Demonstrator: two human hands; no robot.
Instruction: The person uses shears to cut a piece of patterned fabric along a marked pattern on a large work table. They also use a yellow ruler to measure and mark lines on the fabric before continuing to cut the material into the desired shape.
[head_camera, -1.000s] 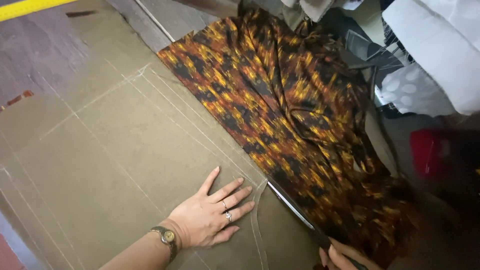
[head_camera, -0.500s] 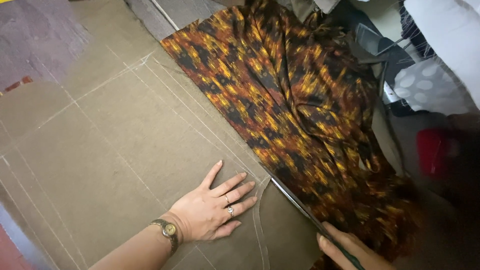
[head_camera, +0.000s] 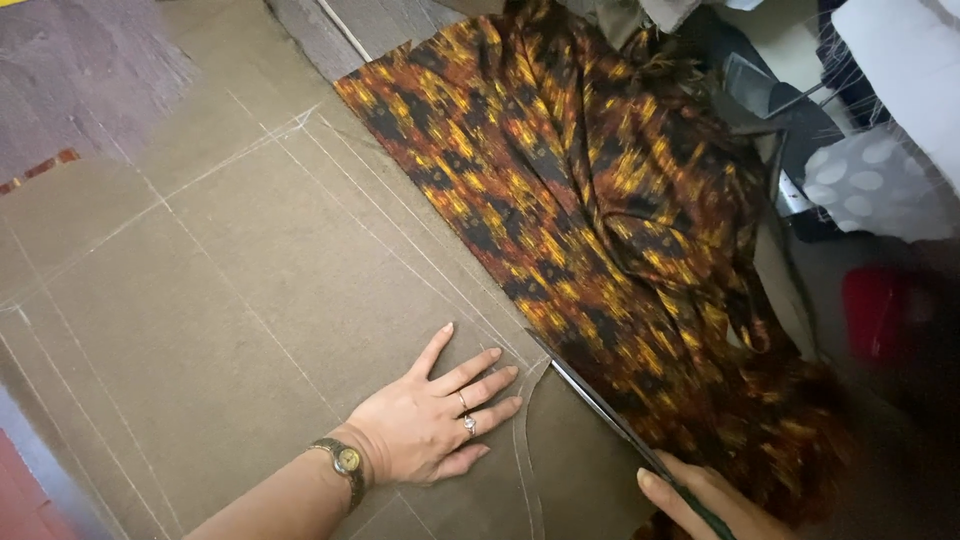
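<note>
I'm mid-cut: my right hand (head_camera: 705, 500), lower right, grips the scissors (head_camera: 610, 415) along the chalk line, while my left hand (head_camera: 430, 425) lies open, flat on the brown fabric (head_camera: 250, 300). Next I'd judge: steady pressure, following the curve.

Brown cloth (head_camera: 250, 300) matt, chalk-lined; patterned fabric (head_camera: 600, 230) slightly glossy; scissors (head_camera: 600, 405) dark metal.

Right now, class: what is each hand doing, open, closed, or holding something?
Left hand: open, fingers spread, pressed flat on the brown fabric.
Right hand: closed in a grip on the scissors, beside the patterned cloth.
</note>
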